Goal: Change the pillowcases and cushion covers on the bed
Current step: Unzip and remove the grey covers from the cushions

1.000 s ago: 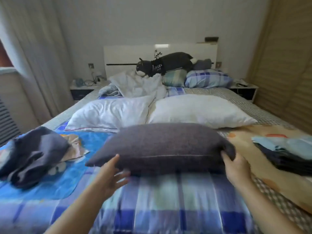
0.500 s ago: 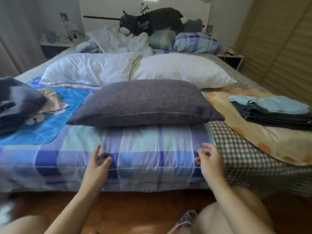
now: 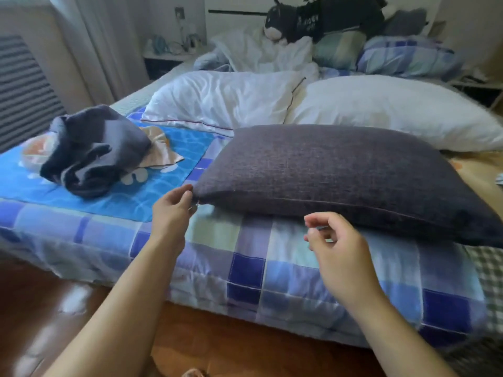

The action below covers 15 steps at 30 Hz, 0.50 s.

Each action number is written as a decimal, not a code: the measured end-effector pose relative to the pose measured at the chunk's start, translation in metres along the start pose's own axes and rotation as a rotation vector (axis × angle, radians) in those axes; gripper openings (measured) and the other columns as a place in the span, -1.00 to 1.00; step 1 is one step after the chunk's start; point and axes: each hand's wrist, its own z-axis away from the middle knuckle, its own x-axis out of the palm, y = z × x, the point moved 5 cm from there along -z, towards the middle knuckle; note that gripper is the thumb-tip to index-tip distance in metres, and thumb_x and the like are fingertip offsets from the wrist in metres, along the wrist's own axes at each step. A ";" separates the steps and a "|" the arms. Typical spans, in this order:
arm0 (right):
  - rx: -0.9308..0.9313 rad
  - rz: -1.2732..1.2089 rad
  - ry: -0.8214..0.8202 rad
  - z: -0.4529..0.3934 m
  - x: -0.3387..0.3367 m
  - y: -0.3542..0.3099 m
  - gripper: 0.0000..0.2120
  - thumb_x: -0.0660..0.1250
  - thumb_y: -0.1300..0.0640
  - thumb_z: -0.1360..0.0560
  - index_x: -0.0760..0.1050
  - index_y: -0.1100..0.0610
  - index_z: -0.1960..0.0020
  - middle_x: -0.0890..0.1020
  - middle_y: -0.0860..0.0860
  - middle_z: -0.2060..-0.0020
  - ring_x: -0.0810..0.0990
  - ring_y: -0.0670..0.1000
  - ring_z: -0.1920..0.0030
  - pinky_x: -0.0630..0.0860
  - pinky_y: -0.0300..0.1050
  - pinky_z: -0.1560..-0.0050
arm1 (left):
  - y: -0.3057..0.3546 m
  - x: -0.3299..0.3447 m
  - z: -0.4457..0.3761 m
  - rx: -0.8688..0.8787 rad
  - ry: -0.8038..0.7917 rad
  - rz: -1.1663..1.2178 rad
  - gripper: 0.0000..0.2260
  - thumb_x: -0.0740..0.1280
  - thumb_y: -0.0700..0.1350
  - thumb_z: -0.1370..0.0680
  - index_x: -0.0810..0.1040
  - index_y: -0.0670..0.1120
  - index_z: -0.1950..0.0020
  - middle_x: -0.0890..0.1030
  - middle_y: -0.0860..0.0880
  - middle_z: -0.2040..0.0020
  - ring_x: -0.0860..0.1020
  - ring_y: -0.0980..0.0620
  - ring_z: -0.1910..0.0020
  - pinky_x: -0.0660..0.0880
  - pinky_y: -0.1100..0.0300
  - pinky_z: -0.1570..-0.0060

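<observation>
A dark grey cushion (image 3: 345, 180) lies on a blue checked pillow (image 3: 272, 268) at the foot of the bed. My left hand (image 3: 171, 213) pinches the cushion's near left corner, where a small zipper pull shows. My right hand (image 3: 337, 254) hovers in front of the cushion's near edge, fingers loosely curled, holding nothing. Two bare white pillows (image 3: 226, 99) (image 3: 392, 110) lie side by side behind the cushion.
A crumpled dark cover (image 3: 92, 151) sits on a blue water-print cloth (image 3: 152, 186) at the left. At the headboard are a black plush cat (image 3: 326, 20), checked pillows (image 3: 408, 55) and a rumpled white sheet (image 3: 261, 53). Wooden floor (image 3: 40, 308) lies below the bed edge.
My left hand moved up from the checked pillow to the cushion's left corner and pinched it. My right hand lifted off the pillow. The view swung to the left.
</observation>
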 end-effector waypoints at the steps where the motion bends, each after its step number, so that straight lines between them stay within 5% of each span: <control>1: 0.031 -0.005 -0.003 -0.003 0.006 0.001 -0.75 0.29 0.25 -0.58 0.58 -0.10 -0.01 0.64 -0.14 0.08 0.63 -0.09 0.05 0.56 -0.17 0.00 | 0.002 -0.002 -0.006 0.005 -0.034 -0.028 -0.83 0.32 -0.25 -0.62 0.64 -0.21 -0.17 0.71 -0.14 0.05 0.65 0.04 0.17 0.57 0.23 0.08; 5: 0.135 -0.047 -0.027 -0.006 0.030 -0.006 -0.76 0.30 0.22 -0.58 0.59 -0.12 0.03 0.66 -0.13 0.14 0.65 -0.09 0.09 0.63 0.02 -0.03 | 0.042 -0.003 0.012 0.022 -0.114 0.059 -0.89 0.39 -0.35 -0.55 0.59 -0.18 0.15 0.67 -0.04 0.34 0.62 0.00 0.29 0.60 0.26 0.17; 10: 0.170 -0.153 -0.163 0.011 0.075 -0.046 -0.93 0.39 0.03 -0.53 0.58 0.00 0.11 0.69 -0.12 0.22 0.68 -0.10 0.17 0.63 0.04 0.01 | 0.073 0.011 0.080 0.002 -0.581 0.138 -0.86 0.45 -0.31 -0.40 0.56 -0.10 0.25 0.58 -0.10 0.30 0.58 0.01 0.34 0.56 0.23 0.32; 15: 0.139 -0.130 -0.159 0.030 0.098 -0.066 -0.80 0.50 -0.08 -0.42 0.56 0.00 0.10 0.67 -0.19 0.22 0.64 -0.20 0.20 0.55 -0.28 0.17 | 0.067 0.008 0.081 -0.027 -0.606 0.103 -0.87 0.43 -0.26 -0.38 0.48 -0.18 0.26 0.53 -0.12 0.33 0.55 -0.03 0.35 0.54 0.19 0.36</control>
